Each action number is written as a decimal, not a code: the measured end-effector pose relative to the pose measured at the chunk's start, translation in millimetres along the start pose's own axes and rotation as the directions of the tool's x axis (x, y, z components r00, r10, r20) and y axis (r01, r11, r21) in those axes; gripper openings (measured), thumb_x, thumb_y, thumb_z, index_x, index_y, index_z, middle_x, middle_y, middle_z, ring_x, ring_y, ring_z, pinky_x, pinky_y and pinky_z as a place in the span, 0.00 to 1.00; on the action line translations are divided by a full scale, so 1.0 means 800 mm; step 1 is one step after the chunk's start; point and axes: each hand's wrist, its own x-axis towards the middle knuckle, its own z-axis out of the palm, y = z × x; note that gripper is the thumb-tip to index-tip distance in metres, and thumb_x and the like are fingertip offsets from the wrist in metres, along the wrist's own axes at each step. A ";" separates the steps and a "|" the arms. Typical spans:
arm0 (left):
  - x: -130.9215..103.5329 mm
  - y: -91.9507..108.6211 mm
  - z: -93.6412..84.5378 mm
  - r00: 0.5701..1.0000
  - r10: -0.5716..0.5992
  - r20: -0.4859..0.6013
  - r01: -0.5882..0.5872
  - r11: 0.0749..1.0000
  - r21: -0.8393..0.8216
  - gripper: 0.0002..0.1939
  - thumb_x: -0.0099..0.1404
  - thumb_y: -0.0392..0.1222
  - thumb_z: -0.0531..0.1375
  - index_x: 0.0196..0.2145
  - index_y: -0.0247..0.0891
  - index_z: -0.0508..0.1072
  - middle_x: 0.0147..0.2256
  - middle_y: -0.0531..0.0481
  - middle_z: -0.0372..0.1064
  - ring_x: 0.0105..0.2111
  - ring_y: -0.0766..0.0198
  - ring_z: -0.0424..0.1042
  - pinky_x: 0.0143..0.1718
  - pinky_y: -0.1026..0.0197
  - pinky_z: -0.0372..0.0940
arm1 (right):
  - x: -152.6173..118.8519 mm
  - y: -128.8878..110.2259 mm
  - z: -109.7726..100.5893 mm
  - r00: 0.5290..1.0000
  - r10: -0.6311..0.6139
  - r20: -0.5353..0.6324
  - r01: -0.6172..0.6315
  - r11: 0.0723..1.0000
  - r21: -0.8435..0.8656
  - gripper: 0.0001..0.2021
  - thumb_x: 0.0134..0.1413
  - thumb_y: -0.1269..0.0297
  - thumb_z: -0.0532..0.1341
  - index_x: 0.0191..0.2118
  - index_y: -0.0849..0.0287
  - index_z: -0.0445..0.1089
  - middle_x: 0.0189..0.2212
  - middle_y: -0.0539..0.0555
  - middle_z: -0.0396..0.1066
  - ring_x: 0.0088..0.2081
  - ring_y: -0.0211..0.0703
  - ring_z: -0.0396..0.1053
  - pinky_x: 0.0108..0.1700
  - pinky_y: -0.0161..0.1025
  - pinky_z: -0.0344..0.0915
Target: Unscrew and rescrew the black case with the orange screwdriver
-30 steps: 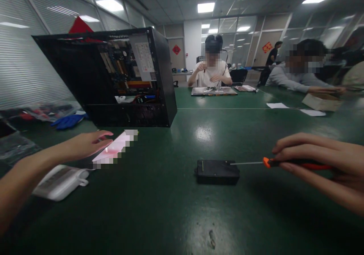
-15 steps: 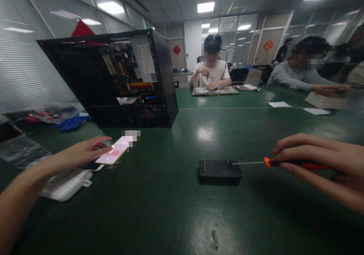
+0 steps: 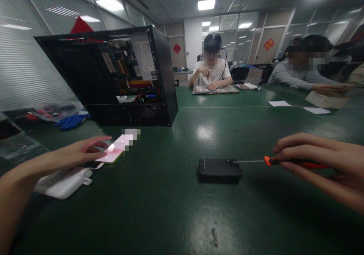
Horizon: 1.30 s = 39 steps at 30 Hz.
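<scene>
My right hand (image 3: 318, 164) grips a screwdriver (image 3: 267, 161) with a red and black handle and an orange collar. Its thin shaft points left, and the tip meets the top right part of a small black box (image 3: 218, 170) on the table; whether it sits in a screw cannot be made out. On the left, my left hand (image 3: 91, 149) is open, fingers stretched out, with the thumb at the lower end of a lit phone (image 3: 116, 149). A white cable leads from that end of the phone towards a white case (image 3: 68, 185) below my left wrist.
An open black computer tower (image 3: 131, 80) stands behind the phone. Plastic bags and a blue glove (image 3: 72, 121) lie at far left. Across the green table (image 3: 159, 202), one person (image 3: 212, 73) works on a flat panel; another sits by a cardboard box (image 3: 327, 99) at right.
My left thumb has drawn back slightly left, from over the phone's screen to its lower edge. My right hand, the screwdriver and the black box look almost unmoved.
</scene>
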 end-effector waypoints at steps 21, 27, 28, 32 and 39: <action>-0.035 0.173 0.070 0.908 0.387 -0.160 -0.375 0.922 0.097 0.37 0.69 0.66 0.57 0.67 0.43 0.65 0.65 0.44 0.68 0.59 0.44 0.72 0.59 0.45 0.69 | 0.008 0.026 -0.009 0.997 0.059 0.041 -0.061 0.998 0.034 0.13 0.67 0.54 0.62 0.52 0.46 0.77 0.46 0.49 0.81 0.43 0.43 0.80 0.41 0.34 0.77; -0.071 0.322 0.184 0.612 0.783 0.112 -0.791 0.603 0.102 0.37 0.66 0.63 0.65 0.67 0.45 0.66 0.65 0.42 0.68 0.61 0.45 0.71 0.62 0.46 0.67 | 0.007 0.036 -0.020 0.954 0.249 0.165 -0.268 0.958 0.105 0.16 0.66 0.49 0.62 0.50 0.51 0.80 0.46 0.54 0.81 0.43 0.48 0.79 0.40 0.37 0.76; -0.070 0.334 0.198 0.589 0.789 0.172 -0.807 0.582 0.096 0.39 0.65 0.64 0.65 0.68 0.44 0.66 0.65 0.41 0.66 0.62 0.43 0.70 0.62 0.44 0.67 | 0.006 0.036 -0.021 0.951 0.261 0.167 -0.281 0.953 0.110 0.17 0.66 0.48 0.62 0.50 0.52 0.81 0.45 0.55 0.81 0.43 0.49 0.79 0.40 0.38 0.75; -0.056 0.352 0.236 0.560 0.782 0.274 -0.821 0.569 0.052 0.38 0.63 0.61 0.68 0.64 0.39 0.71 0.60 0.38 0.71 0.56 0.42 0.74 0.56 0.44 0.70 | 0.006 0.033 -0.018 0.949 0.262 0.179 -0.291 0.943 0.162 0.18 0.66 0.46 0.62 0.48 0.51 0.81 0.45 0.56 0.81 0.43 0.50 0.78 0.38 0.39 0.75; -0.049 0.347 0.254 0.540 0.806 0.241 -0.812 0.574 -0.103 0.24 0.66 0.55 0.68 0.55 0.42 0.78 0.49 0.44 0.80 0.47 0.50 0.79 0.48 0.52 0.72 | 0.009 0.034 -0.011 0.946 0.247 0.210 -0.291 0.932 0.217 0.14 0.65 0.48 0.63 0.48 0.46 0.80 0.45 0.51 0.80 0.44 0.48 0.78 0.41 0.41 0.75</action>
